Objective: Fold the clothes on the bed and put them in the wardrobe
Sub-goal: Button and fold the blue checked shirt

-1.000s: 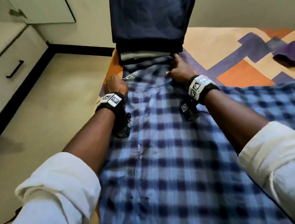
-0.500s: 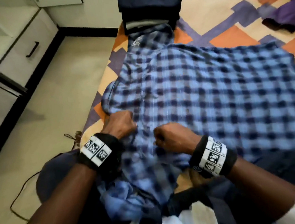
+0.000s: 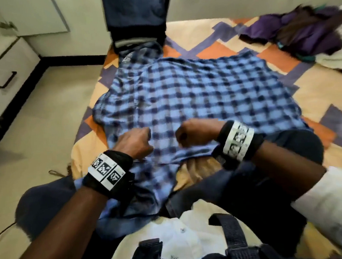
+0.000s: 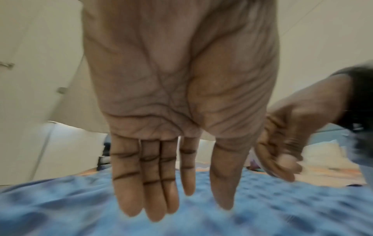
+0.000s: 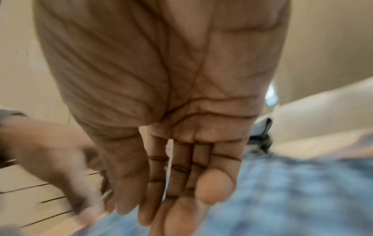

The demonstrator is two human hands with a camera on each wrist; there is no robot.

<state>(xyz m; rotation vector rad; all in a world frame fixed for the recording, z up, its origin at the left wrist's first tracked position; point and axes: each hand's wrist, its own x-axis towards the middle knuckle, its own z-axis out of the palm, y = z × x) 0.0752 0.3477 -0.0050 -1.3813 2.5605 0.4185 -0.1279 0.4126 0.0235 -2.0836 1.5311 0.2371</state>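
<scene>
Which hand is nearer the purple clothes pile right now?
Right. The right hand is over the checked shirt near its hem, on the side toward the purple pile at the bed's far right. The left hand is beside it, farther from the pile.

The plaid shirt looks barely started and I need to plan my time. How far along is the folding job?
Done: a folded stack sits at the bed's far edge. In hand: the blue plaid shirt lies spread flat, unfolded, with the left hand and right hand at its near hem, fingers straight in the wrist views. Left: folding it, the purple heap, and moving everything to the wardrobe.
</scene>
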